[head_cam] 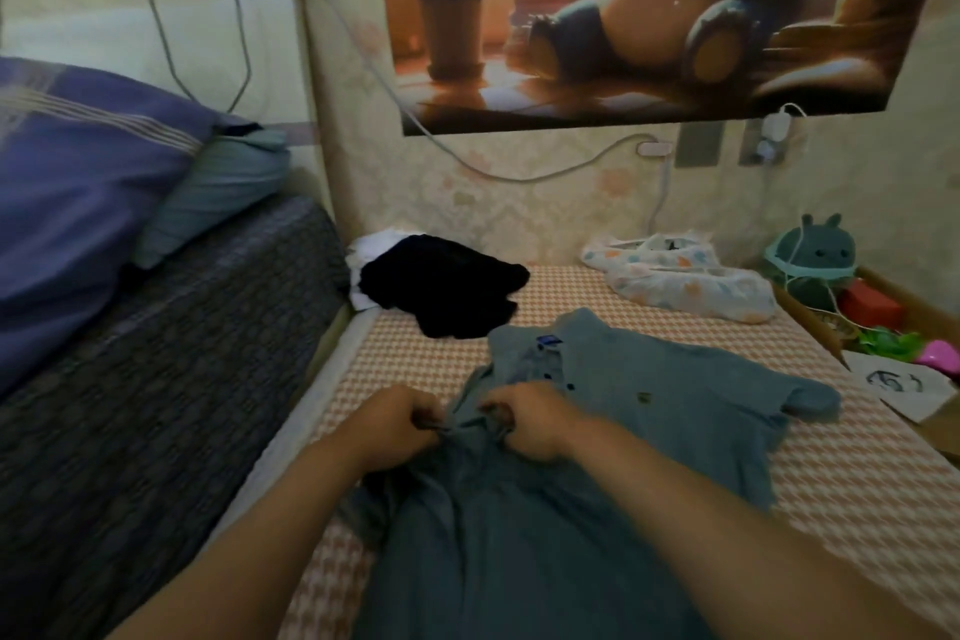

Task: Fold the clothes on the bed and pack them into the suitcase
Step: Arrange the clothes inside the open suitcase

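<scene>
A grey-blue polo shirt point(623, 379) lies face up on the checked bed sheet point(857, 483), collar toward the wall. My left hand point(400, 424) and my right hand point(530, 424) are side by side, both pinching a bunched fold of the shirt near its left shoulder. A black garment point(447, 286) lies crumpled further back on top of something white point(371, 250). A white cloth with coloured spots point(685, 283) lies by the wall at the right. No suitcase is in view.
A higher bed with a dark patterned cover point(156, 379) and a purple pillow point(78, 203) runs along the left. A green plush toy point(815, 257), a red box and small toys sit at the right edge. Cables hang on the wall under a poster point(649, 16).
</scene>
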Available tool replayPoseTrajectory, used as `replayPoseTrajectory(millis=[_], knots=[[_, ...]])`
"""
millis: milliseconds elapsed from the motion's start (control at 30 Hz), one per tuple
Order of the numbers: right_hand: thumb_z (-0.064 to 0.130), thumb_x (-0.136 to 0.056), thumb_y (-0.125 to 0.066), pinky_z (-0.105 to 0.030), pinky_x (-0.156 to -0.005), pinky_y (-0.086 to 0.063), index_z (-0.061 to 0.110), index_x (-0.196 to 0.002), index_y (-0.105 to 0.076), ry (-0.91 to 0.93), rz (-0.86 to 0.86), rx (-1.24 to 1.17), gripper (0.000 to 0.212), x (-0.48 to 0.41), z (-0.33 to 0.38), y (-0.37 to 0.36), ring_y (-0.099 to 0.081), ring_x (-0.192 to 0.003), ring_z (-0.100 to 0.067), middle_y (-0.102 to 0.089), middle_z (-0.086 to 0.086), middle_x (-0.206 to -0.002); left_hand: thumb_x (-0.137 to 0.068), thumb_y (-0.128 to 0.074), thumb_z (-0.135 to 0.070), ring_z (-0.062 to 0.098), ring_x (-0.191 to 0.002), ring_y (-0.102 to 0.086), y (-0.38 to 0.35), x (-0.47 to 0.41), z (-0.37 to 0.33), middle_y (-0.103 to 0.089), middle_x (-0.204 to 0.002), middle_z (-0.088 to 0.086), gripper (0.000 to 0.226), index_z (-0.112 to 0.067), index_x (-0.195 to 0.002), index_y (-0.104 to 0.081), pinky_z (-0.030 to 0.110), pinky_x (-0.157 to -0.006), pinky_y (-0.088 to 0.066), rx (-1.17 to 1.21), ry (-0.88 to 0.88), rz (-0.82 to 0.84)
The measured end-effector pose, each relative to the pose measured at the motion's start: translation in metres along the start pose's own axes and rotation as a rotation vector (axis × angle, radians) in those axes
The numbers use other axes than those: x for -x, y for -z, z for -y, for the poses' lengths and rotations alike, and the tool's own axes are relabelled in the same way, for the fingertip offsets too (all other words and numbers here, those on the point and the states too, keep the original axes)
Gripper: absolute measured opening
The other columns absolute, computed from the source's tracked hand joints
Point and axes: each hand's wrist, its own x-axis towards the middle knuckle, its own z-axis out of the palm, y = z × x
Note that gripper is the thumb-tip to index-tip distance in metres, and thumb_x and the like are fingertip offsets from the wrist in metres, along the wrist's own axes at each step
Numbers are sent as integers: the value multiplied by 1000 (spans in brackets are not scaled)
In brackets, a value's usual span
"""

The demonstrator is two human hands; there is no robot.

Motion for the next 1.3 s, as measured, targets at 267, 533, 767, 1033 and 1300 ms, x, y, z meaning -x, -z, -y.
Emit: replayPoseTrajectory(millis=[267, 533, 767, 1033, 1300], knots=[[18, -83, -57, -36, -60, -40, 2, -79, -62, -164, 445, 190, 18, 10, 22, 1, -45, -62, -21, -57, -5, -73, -98, -52, -37, 13, -67, -50, 9, 14, 24, -54, -74, -2, 26, -19, -80, -53, 26, -57, -36, 78, 204, 18], [0, -93, -44, -43, -85, -53, 28, -103, -68, -49, -198, 144, 38, -66, 8, 13, -61, -99, -23, -64, -3, -121, -85, -67, -44, 28, -82, -58, 2, -17, 13, -58, -106, 19, 58, 2, -119, -54, 31, -62, -48, 204, 525, 199], [2, -95, -48, -41, -89, -50, 28, -138, -53, 4, 8, 426, 51, -129, -6, -16, -56, -120, -30, -51, -6, -144, -97, -49, -25, 33, -114, -56, -8, -51, 28, -58, -127, 19, 37, -1, -124, -58, 31, -90, -44, 16, 504, 9], [6, -94, -51, -33, -77, -41, 12, -117, -57, 111, -626, -60, 24, -168, 7, -6, -57, -100, -28, -58, -12, -117, -103, -38, -31, 35, -81, -60, 54, -66, 82, -64, -95, 15, 20, -17, -110, -51, 36, -60, -36, -438, 250, -634], [3, -91, -53, -41, -103, -45, 19, -138, -52, 107, -383, -55, 50, -161, -10, -37, -48, -125, -30, -34, -6, -148, -88, -64, -36, 31, -115, -57, 38, -46, 144, -58, -130, 14, 45, -17, -128, -55, 35, -92, -47, -206, 443, -166]])
